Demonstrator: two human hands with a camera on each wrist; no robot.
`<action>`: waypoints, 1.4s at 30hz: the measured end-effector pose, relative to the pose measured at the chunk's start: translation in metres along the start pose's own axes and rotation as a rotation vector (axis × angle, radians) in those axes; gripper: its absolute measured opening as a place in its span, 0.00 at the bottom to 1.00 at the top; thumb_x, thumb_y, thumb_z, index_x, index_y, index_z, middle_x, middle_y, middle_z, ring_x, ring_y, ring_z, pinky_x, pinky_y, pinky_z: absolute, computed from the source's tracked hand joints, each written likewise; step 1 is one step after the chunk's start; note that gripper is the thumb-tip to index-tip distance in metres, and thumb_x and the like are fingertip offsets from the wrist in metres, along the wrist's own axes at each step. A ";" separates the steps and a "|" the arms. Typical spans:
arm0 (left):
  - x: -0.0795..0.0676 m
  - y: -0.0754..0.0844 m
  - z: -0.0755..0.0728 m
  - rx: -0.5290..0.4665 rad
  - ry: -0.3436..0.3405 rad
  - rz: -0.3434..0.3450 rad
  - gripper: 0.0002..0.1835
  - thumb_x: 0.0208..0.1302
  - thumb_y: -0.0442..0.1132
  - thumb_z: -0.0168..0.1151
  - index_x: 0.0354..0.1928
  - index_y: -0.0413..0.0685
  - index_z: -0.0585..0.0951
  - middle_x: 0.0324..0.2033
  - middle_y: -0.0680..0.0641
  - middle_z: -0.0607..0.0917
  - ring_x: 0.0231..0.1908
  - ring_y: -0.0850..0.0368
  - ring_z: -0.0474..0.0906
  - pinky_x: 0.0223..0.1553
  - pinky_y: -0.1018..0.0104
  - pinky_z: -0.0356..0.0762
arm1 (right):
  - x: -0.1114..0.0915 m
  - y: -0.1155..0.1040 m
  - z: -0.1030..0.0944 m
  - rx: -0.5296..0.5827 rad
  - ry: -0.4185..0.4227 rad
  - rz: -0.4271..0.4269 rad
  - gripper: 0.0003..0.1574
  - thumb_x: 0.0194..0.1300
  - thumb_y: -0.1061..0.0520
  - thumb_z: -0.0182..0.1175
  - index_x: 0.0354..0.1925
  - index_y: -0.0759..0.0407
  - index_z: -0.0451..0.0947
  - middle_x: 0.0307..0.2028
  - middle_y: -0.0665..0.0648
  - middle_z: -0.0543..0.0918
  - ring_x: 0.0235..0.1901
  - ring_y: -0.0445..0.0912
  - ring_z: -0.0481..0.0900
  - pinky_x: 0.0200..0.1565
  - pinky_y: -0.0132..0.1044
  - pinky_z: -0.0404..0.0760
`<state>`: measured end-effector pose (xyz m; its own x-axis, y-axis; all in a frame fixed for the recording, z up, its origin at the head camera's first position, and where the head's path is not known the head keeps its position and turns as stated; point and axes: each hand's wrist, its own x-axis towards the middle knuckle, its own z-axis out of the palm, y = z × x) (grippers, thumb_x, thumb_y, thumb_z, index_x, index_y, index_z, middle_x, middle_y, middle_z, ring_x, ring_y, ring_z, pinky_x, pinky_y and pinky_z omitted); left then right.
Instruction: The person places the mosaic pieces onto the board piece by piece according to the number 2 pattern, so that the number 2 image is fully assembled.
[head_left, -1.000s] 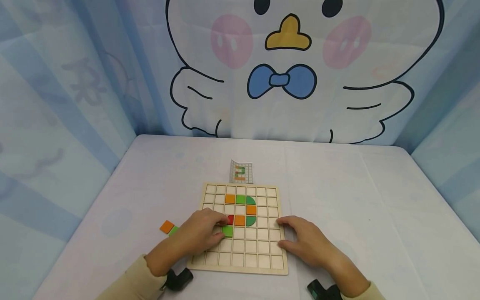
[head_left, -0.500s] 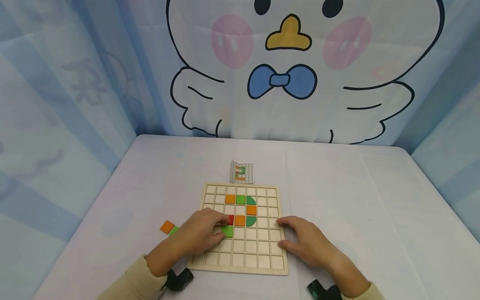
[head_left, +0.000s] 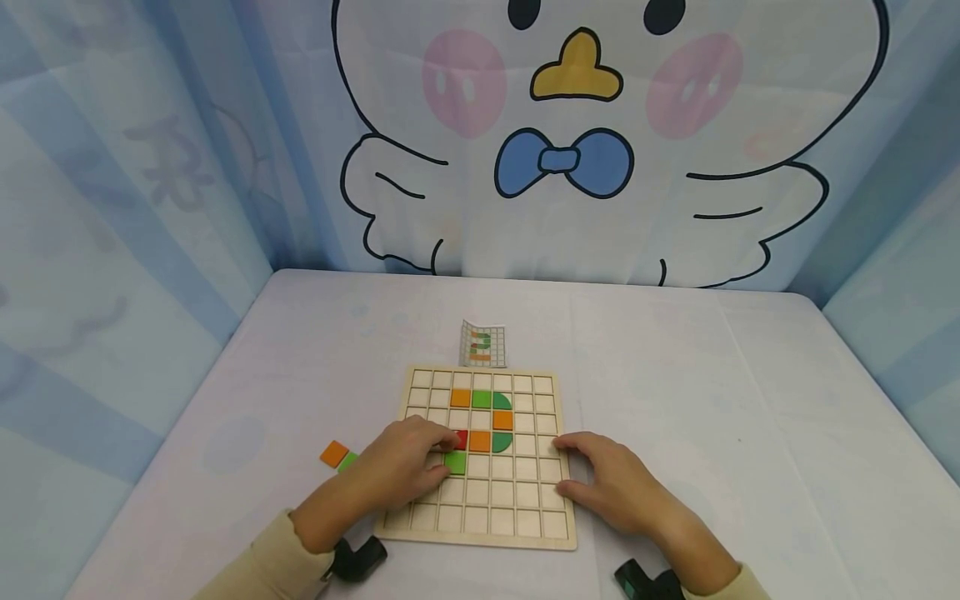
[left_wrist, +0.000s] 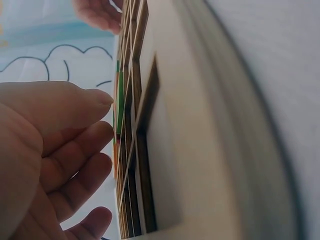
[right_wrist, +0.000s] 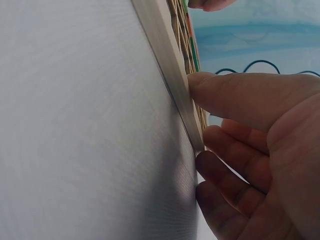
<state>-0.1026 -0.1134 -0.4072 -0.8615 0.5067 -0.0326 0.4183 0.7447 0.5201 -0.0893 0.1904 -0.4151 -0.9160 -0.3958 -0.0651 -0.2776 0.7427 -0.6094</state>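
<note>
A square wooden grid board (head_left: 528, 497) lies flat on the table. In it sit orange, green and red square tiles and dark green quarter-round ones. My left hand (head_left: 405, 467) is over the board's left half, thumb tip at a light green tile (head_left: 455, 462) and index fingertip at the red tile (head_left: 462, 440), partly covered by it. In the left wrist view the thumb (left_wrist: 75, 102) reaches the green tile's edge, the other fingers loosely bent. My right hand (head_left: 611, 479) rests its thumb and fingertips against the board's right rim, fingers relaxed.
A small folded pattern card (head_left: 483, 346) stands behind the board. Left of my left wrist lie a loose orange tile (head_left: 333, 454) and a partly hidden green tile (head_left: 347, 461). Black wrist devices (head_left: 360, 558) hang near both sleeves. A curtain with a cartoon rises behind the table.
</note>
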 end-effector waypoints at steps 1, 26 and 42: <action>0.000 0.000 0.000 0.000 0.002 0.000 0.15 0.62 0.35 0.69 0.51 0.43 0.84 0.43 0.50 0.85 0.49 0.53 0.79 0.52 0.52 0.77 | 0.000 0.000 0.000 0.000 0.000 -0.001 0.30 0.62 0.54 0.70 0.60 0.60 0.77 0.58 0.55 0.79 0.63 0.56 0.73 0.63 0.56 0.69; -0.013 -0.007 -0.010 0.009 0.069 -0.041 0.17 0.61 0.35 0.70 0.53 0.42 0.84 0.45 0.50 0.86 0.49 0.51 0.79 0.51 0.51 0.77 | 0.001 0.001 -0.001 -0.008 0.005 -0.011 0.30 0.62 0.54 0.71 0.60 0.60 0.77 0.58 0.55 0.79 0.62 0.55 0.74 0.62 0.55 0.70; -0.024 -0.020 -0.026 0.020 0.093 -0.157 0.21 0.62 0.37 0.71 0.56 0.42 0.82 0.52 0.47 0.84 0.56 0.47 0.77 0.58 0.50 0.74 | -0.001 -0.001 -0.003 -0.009 0.004 -0.015 0.30 0.62 0.52 0.70 0.60 0.61 0.77 0.58 0.55 0.79 0.62 0.56 0.74 0.62 0.56 0.70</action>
<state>-0.0973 -0.1518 -0.3944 -0.9392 0.3419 -0.0322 0.2816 0.8205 0.4974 -0.0892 0.1917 -0.4119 -0.9128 -0.4051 -0.0525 -0.2944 0.7415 -0.6028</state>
